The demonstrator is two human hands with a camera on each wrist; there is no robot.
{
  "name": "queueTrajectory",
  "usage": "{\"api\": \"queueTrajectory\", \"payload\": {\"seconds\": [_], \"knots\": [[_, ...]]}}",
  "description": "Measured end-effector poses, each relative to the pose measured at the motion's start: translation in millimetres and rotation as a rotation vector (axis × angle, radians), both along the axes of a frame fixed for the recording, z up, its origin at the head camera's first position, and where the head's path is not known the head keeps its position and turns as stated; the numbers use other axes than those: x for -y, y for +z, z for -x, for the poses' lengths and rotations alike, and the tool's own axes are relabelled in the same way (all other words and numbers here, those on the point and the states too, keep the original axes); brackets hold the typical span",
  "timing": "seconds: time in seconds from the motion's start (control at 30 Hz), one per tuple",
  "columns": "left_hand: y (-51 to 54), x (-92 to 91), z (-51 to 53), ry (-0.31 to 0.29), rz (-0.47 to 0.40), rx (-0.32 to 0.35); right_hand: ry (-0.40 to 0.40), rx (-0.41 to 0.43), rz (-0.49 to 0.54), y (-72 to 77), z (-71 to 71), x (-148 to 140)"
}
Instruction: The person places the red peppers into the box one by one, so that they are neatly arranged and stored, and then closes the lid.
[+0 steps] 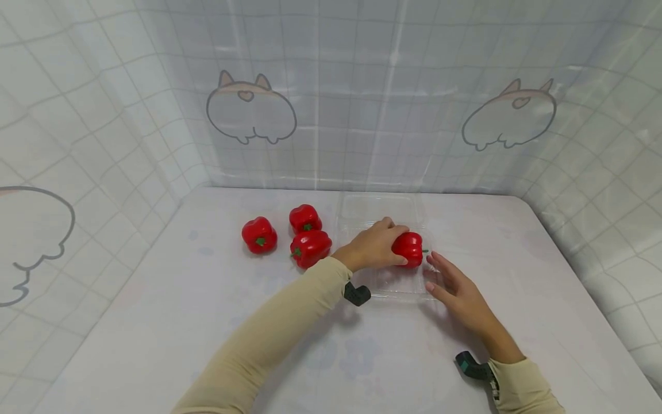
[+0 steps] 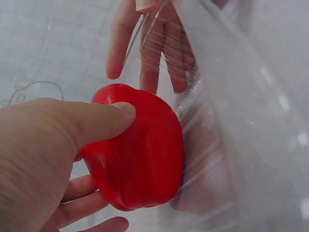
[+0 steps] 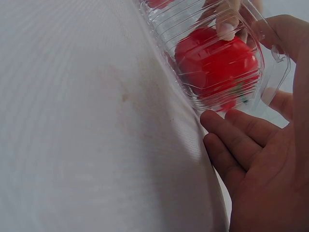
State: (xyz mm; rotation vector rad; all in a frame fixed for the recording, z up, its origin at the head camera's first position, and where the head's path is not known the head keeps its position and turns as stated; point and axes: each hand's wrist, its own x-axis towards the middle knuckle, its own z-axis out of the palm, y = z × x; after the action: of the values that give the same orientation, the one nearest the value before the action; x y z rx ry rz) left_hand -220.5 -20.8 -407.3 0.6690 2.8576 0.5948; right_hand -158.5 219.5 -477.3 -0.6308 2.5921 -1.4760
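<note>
My left hand (image 1: 376, 244) grips a red bell pepper (image 1: 410, 249) with the thumb on one side and the fingers around the other. That pepper lies on its side in the base of a clear plastic clamshell box (image 1: 393, 287), its green stem toward the right. In the left wrist view the thumb presses on the pepper (image 2: 145, 145). At the box's right edge is my right hand (image 1: 462, 296), fingers extended and apart, beside the clear wall. The right wrist view shows its fingers (image 3: 236, 137) just outside the ribbed wall, with the pepper (image 3: 215, 60) visible through the plastic.
Left of the box, three more red bell peppers lie on the white table (image 1: 155, 322): one pepper (image 1: 260, 235), a farther pepper (image 1: 305, 218) and a nearer pepper (image 1: 311, 248). The open lid (image 1: 380, 206) lies toward the back. A tiled-pattern curtain (image 1: 357, 115) surrounds the table.
</note>
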Motion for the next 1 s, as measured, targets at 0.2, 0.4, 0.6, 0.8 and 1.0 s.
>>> {"api": "queueTrajectory", "payload": {"seconds": [0.2, 0.4, 0.6, 0.8, 1.0], "knots": [[0.7, -0.6, -1.0, 0.0, 0.033, -0.021, 0.0, -0.008, -0.004, 0.2, -0.1, 0], [-0.2, -1.4, -1.1, 0.009, 0.033, -0.034, -0.011, -0.004, -0.014, 1.2, -0.1, 0], [2.6, -1.5, -3.6, 0.007, 0.04, -0.036, -0.015, 0.003, -0.025, 1.1, -0.3, -1], [6.3, -0.3, -6.3, 0.019, 0.052, -0.025, -0.009, 0.008, -0.011, 1.4, -0.4, -1], [13.6, 10.9, -10.7, 0.06, -0.016, -0.07, -0.012, 0.01, -0.019, 2.5, -0.9, -1]]}}
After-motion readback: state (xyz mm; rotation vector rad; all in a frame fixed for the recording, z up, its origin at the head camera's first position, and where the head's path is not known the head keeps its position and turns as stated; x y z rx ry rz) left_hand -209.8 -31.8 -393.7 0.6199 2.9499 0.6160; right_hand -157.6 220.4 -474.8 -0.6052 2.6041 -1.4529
